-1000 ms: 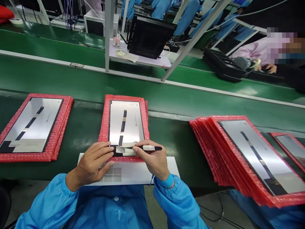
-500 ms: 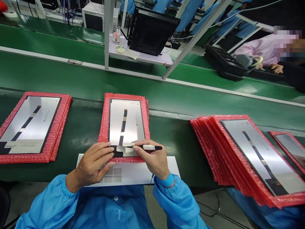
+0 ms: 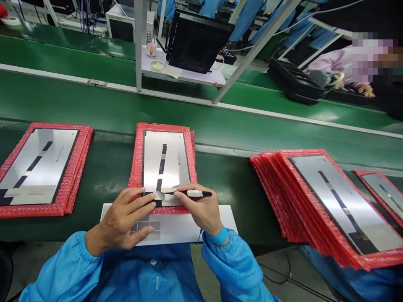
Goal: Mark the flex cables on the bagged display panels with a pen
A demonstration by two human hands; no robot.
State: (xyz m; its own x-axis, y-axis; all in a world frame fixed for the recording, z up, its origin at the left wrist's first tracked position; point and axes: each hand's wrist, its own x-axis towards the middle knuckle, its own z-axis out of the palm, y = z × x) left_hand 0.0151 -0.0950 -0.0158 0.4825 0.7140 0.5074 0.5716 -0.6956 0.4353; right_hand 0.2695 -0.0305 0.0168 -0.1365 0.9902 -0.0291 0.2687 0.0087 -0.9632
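A silver display panel (image 3: 173,163) with a dark flex cable (image 3: 162,161) lies on red bubble wrap (image 3: 136,163) in front of me. My left hand (image 3: 124,216) is open, its spread fingertips resting on the panel's lower left corner by the black strip. Between thumb and fingers, my right hand (image 3: 201,205) grips slim black tweezers (image 3: 194,193) with a white section. Their thin tip points left, at a pale strip of tape or film near the foot of the cable. Whether the tip pinches the strip is too small to tell.
More wrapped panels lie on the left (image 3: 40,159), and a tall slanting stack of panels (image 3: 340,201) leans at the right. A white sheet (image 3: 220,220) is under my hands. Metal posts (image 3: 138,46) and a monitor (image 3: 200,40) stand beyond. A person's hand (image 3: 365,89) shows far right.
My left hand's fingers have spread, the index and middle reaching further right over the panel and the thumb lower. My right hand keeps the tweezers at nearly the same spot. The view shifts slightly.
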